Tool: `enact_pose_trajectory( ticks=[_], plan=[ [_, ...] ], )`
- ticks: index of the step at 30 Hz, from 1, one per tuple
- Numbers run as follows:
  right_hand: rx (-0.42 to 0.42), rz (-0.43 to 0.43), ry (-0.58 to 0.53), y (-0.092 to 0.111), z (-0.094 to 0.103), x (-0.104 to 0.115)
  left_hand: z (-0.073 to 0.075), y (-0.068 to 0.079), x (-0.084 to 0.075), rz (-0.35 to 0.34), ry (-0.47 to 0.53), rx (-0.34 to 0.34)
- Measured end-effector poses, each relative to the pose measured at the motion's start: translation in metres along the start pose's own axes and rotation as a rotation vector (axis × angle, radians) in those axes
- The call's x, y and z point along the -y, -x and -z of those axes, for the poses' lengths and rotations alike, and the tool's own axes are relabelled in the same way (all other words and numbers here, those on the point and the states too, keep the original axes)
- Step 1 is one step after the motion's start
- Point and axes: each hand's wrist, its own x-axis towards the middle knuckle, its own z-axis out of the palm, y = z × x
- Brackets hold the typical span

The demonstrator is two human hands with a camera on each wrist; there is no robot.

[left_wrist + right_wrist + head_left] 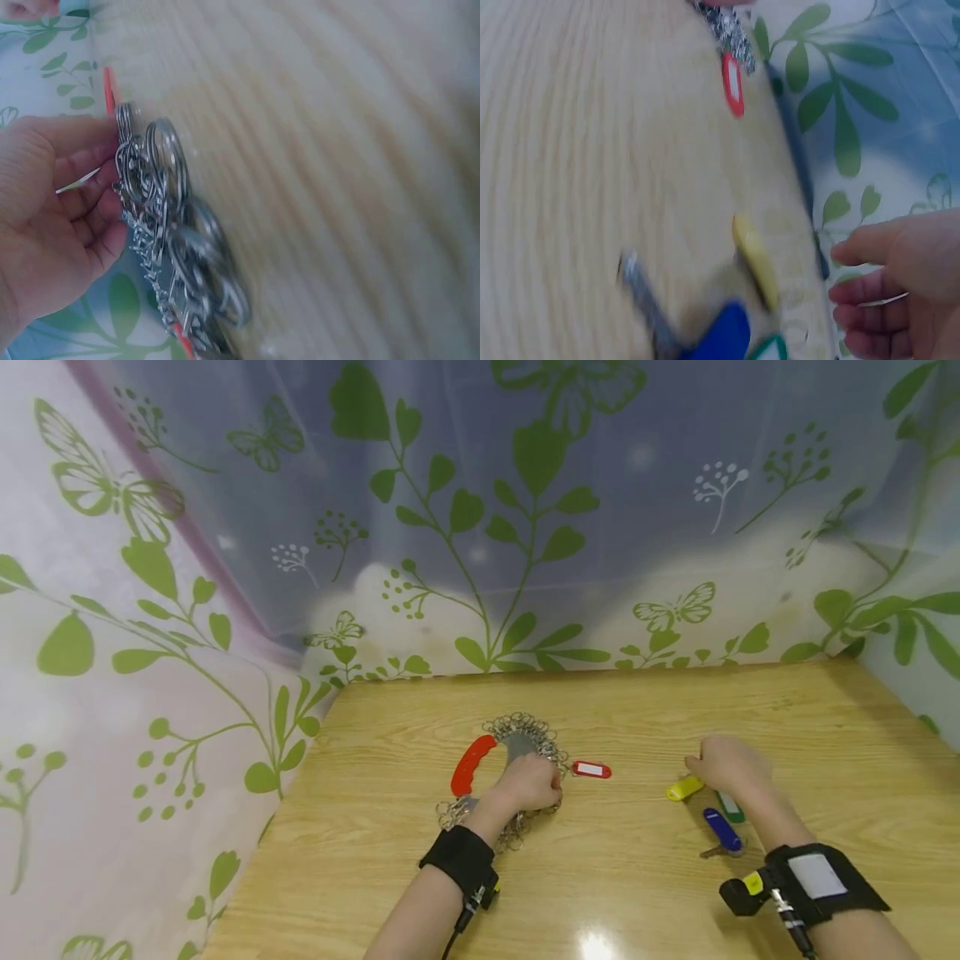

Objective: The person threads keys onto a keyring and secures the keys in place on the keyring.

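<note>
A grey, crescent-shaped key holder (519,744) with a red grip (472,766) lies on the table, its rim strung with many small metal split rings (184,225). My left hand (529,783) is over its right side, with thumb and bent fingers against the rings and edge. A red key tag (592,769) lies just right of the rings. My right hand (731,766) is loosely curled beside a yellow key tag (685,788), and the right wrist view shows nothing in its fingers. A green tag (731,807) and a blue tag (722,830) with a key lie near that wrist.
The pale wooden table (615,877) meets a patterned curtain (480,552) along its back and left sides. Black camera straps (459,858) circle both wrists, with cables running down from them.
</note>
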Motion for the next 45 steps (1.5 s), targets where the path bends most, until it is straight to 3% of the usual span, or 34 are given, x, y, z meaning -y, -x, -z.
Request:
enact_pose_trajectory(
  ticks=[6,16,22,28,33,35,38,42,44,45],
  plan=[
    [0.053,-0.038,0.040,0.009,-0.012,-0.008,-0.004,0.001,0.001,-0.001,-0.003,-0.018],
    [-0.072,-0.051,0.031,0.006,-0.027,-0.012,-0.004,-0.001,0.001,0.001,0.051,-0.058],
    [-0.071,-0.087,0.052,0.004,-0.034,-0.018,-0.001,0.001,-0.003,0.009,0.106,0.003],
    [-0.155,-0.078,-0.033,0.008,-0.036,-0.019,-0.005,0.004,-0.005,0.076,0.114,0.013],
    [-0.322,0.025,-0.262,0.008,-0.026,-0.007,-0.007,0.004,0.001,0.103,0.153,-0.071],
    [-0.376,0.047,-0.419,0.006,-0.023,-0.001,-0.005,0.004,0.003,0.106,0.177,-0.123],
    [-0.399,0.042,-0.770,0.000,-0.025,0.003,0.000,0.005,0.006,0.119,0.234,-0.204],
    [-0.300,0.100,-1.311,-0.005,-0.029,0.012,0.003,0.006,0.009,0.142,0.264,-0.282],
    [-0.195,0.115,-1.430,-0.006,-0.036,0.018,0.004,0.007,0.009,0.148,0.239,-0.300],
    [-0.144,0.100,-1.408,-0.004,-0.038,0.024,0.004,0.007,0.010,0.146,0.219,-0.304]
  ],
)
